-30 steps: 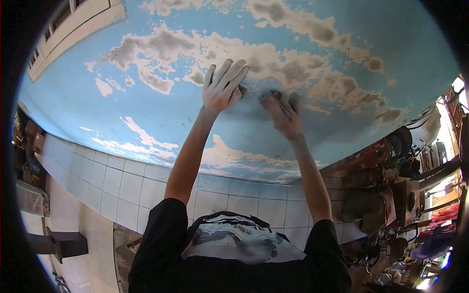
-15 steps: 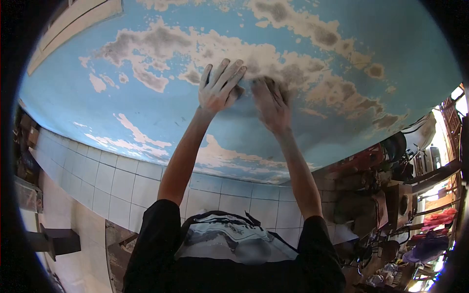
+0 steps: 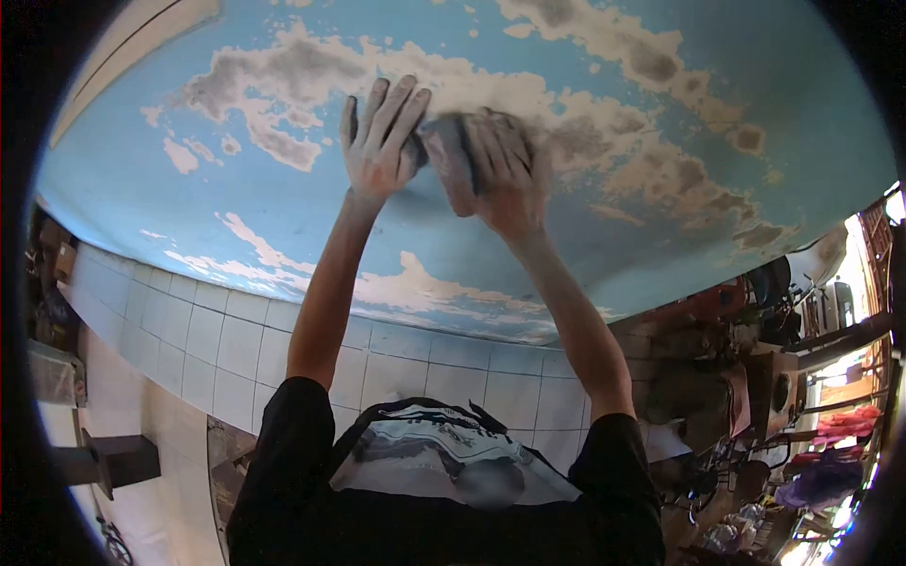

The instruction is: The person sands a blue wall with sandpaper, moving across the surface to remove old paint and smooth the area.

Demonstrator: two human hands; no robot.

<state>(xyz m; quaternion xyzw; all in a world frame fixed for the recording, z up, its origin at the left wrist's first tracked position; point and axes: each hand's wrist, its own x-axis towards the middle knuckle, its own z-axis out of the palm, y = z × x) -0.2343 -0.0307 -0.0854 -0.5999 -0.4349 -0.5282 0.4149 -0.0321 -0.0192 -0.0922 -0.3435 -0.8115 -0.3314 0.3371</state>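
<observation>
A wall painted light blue (image 3: 283,193) fills the upper view, with whitish patches and grey spots where the paint is worn. My left hand (image 3: 379,141), coated in pale dust, lies against it with the fingers stretched out. Beside it, my right hand (image 3: 510,170) is also dusty and slightly blurred, and it grips a grey sanding block (image 3: 448,165) whose edge shows at the thumb side. The block's face towards the wall is hidden. Something dark shows beside my left thumb; what it is I cannot make out.
White tiles (image 3: 462,368) run along the base of the wall. To the right are a wooden cabinet (image 3: 769,391), cluttered household items and a purple cloth (image 3: 821,481). A dark post-like object (image 3: 127,460) stands at the lower left.
Both hands have moved left and slightly up along the wall. The block at my right hand now shows clearly, where it was hidden or blurred before.
</observation>
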